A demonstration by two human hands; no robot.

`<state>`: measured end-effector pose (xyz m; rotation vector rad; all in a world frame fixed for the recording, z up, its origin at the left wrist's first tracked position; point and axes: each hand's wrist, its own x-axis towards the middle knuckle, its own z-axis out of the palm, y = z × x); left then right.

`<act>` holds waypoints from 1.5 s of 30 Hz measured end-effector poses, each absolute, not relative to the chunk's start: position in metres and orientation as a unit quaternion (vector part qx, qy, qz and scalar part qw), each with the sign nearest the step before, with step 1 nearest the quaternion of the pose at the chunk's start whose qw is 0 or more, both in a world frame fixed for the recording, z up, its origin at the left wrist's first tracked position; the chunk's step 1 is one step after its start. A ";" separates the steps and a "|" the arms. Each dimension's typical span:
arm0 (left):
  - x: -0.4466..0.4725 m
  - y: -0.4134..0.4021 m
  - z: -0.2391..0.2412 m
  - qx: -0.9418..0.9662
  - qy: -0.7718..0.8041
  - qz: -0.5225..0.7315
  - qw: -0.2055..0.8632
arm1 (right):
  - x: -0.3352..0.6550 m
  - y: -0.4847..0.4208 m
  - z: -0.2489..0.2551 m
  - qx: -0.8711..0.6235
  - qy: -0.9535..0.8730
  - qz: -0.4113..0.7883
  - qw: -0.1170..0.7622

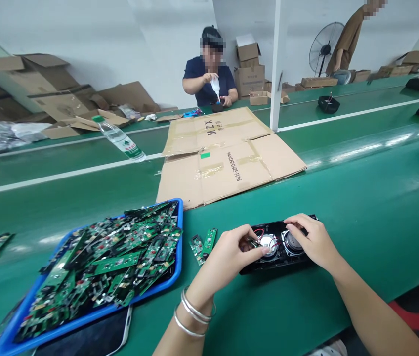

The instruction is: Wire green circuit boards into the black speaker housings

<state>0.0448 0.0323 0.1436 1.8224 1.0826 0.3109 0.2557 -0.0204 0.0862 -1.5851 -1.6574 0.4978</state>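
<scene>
A black speaker housing [256, 265] lies open on the green bench, with two round speaker drivers inside. The left driver [270, 246] has thin red and black wires around it; the right driver [291, 244] is partly behind my fingers. My left hand [241, 247] is closed over the housing's left end, pinching what looks like a small circuit board, mostly hidden by the fingers. My right hand [311, 240] grips the housing near its far edge, over the right driver. Two loose green circuit boards [209, 241] lie just left of the housing.
A blue tray [180, 247] heaped with circuit boards stands at the left, with a phone [94, 336] partly under it. Flattened cardboard [224, 158] and a water bottle [122, 141] lie beyond. Across the bench, a co-worker [190, 81] holds a white squeeze bottle [215, 86].
</scene>
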 end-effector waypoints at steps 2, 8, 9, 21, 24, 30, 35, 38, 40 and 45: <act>0.047 0.032 0.141 0.756 0.455 0.123 0.454 | 0.256 -0.021 0.087 -0.616 -0.657 0.193 0.389; 0.051 0.032 0.133 0.752 0.462 0.123 0.454 | 0.266 -0.025 0.093 -0.524 -0.765 0.202 0.316; 0.052 0.032 0.133 0.748 0.462 0.124 0.460 | 0.268 -0.026 0.093 -0.514 -0.782 0.201 0.290; 0.040 0.033 0.141 0.771 0.427 0.118 0.458 | 0.257 -0.029 0.087 -0.532 -0.827 0.142 0.114; 0.035 0.035 0.143 0.765 0.419 0.125 0.472 | 0.257 -0.029 0.087 -0.531 -0.828 0.137 0.119; 0.029 0.039 0.143 0.780 0.416 0.102 0.457 | 0.258 -0.029 0.087 -0.539 -0.823 0.142 0.105; 0.023 0.043 0.141 0.789 0.417 0.090 0.441 | 0.257 -0.029 0.088 -0.537 -0.825 0.141 0.108; 0.020 0.045 0.141 0.781 0.415 0.101 0.455 | 0.257 -0.029 0.087 -0.535 -0.827 0.132 0.114; 0.019 0.046 0.141 0.772 0.414 0.106 0.470 | 0.257 -0.030 0.086 -0.533 -0.829 0.127 0.116; 0.020 0.046 0.143 0.764 0.419 0.102 0.481 | 0.258 -0.029 0.085 -0.530 -0.830 0.128 0.117</act>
